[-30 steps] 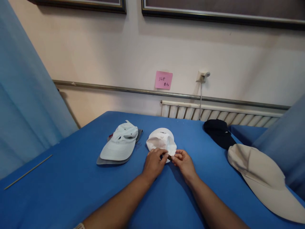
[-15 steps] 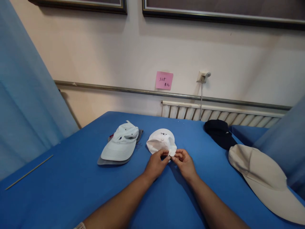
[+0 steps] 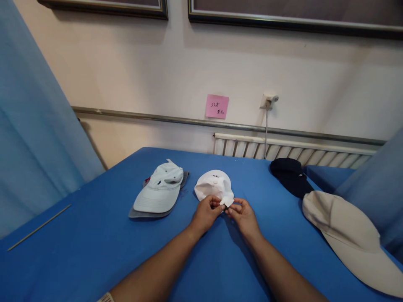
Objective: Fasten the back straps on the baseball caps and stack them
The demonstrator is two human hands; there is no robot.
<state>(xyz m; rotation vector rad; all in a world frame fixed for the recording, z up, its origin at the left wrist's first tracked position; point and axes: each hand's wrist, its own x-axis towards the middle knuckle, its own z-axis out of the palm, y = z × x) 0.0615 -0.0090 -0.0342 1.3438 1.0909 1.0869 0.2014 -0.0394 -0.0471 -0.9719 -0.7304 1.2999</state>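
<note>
A white cap (image 3: 214,184) with dark lettering lies in the middle of the blue-covered table (image 3: 126,260), its back strap end towards me. My left hand (image 3: 206,214) pinches the strap end of the cap from the left. From the right, my right hand (image 3: 244,216) pinches the same strap close to the left fingertips. A small dark bit shows between the two hands; what it is I cannot make out. The far side of the cap and its brim are hidden.
To the left, a pale grey cap (image 3: 162,191) sits on a darker grey one. A thin stick (image 3: 39,227) lies further left. At the right are a black cap (image 3: 289,174) and a large beige cap (image 3: 349,230). Behind the table stands a radiator (image 3: 299,153).
The strap end of the white cap has shifted slightly between my fingers, and the cap's lettering has tipped away a little. Both hands stay in nearly the same place.
</note>
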